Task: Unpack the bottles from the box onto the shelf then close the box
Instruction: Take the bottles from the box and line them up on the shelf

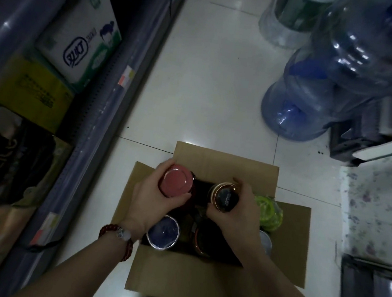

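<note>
An open cardboard box (202, 281) stands on the white tiled floor with its flaps spread. My left hand (152, 199) grips a bottle with a pink lid (176, 180) at the box's far left corner. Around a dark bottle with a gold-rimmed black lid (225, 196) my right hand (239, 212) is closed. More bottles sit inside: one with a blue lid (163, 231), one with a dark brown lid (206, 240), one with a green lid (268, 211), and a silvery lid (266, 241) partly hidden by my right wrist. The shelf (89, 136) runs along the left.
The shelf holds a white tissue pack (80, 37), a yellow carton (30, 90) and dark bags (7, 163). Large blue water jugs (340, 74) stand on the floor at the far right. A patterned surface (379, 205) lies to the right of the box.
</note>
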`<state>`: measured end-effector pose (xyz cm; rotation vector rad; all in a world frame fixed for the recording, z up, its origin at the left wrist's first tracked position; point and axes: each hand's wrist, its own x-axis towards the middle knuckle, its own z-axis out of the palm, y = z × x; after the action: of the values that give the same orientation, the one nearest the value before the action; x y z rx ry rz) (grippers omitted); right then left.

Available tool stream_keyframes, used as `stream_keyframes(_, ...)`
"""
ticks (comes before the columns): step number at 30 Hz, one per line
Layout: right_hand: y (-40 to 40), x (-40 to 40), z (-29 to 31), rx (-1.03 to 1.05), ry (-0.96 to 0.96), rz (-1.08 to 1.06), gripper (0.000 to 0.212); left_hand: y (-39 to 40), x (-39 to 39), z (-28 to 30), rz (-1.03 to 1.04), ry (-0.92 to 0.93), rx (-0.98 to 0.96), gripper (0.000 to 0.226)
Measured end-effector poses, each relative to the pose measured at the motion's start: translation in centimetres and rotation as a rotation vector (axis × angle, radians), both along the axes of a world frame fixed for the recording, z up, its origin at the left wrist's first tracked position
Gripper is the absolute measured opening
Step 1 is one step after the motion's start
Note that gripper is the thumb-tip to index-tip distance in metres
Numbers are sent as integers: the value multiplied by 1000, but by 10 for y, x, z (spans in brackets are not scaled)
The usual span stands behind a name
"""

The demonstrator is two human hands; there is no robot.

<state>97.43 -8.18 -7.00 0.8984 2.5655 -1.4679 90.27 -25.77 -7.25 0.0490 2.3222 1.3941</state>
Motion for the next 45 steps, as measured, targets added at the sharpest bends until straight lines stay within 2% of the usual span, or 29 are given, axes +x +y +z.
stream_keyframes(4, 2, 0, 62, -65, -6, -38, 74, 4, -11, 63, 63, 11, -60, 74)
stream_keyframes(8, 9, -6, 148, -36, 62, -57, 79, 12, -26, 143, 8, 78, -58, 73)
stream_keyframes(11, 17, -11, 226, 39, 151, -82, 80, 25, -37, 217, -21, 141, -6, 69)
stream_keyframes(19, 45, -11, 437, 35, 412, -319, 83, 67, -60, 428, -100, 231, 165, 60)
stream_keyframes(24, 59, 7, 564, 46, 567, -464, 92, 102, -50, 568, -274, 272, 277, 54)
stream_keyframes(30, 79, 64, 706, 57, 732, -592, 66, 146, -8, 705, -417, 299, 437, 63)
stream_keyframes(33, 92, 102, 766, 75, 782, -610, 40, 168, 22, 763, -491, 297, 515, 65)
stream_keyframes(37, 109, 158, 835, 133, 863, -645, 49, 202, 70, 830, -597, 319, 609, 53)
stream_keyframes(41, 129, 221, 891, 237, 910, -690, 40, 238, 127, 886, -675, 340, 712, 44)
stream_keyframes(45, 146, 287, 934, 353, 921, -756, 43, 270, 185, 932, -809, 338, 803, 40)
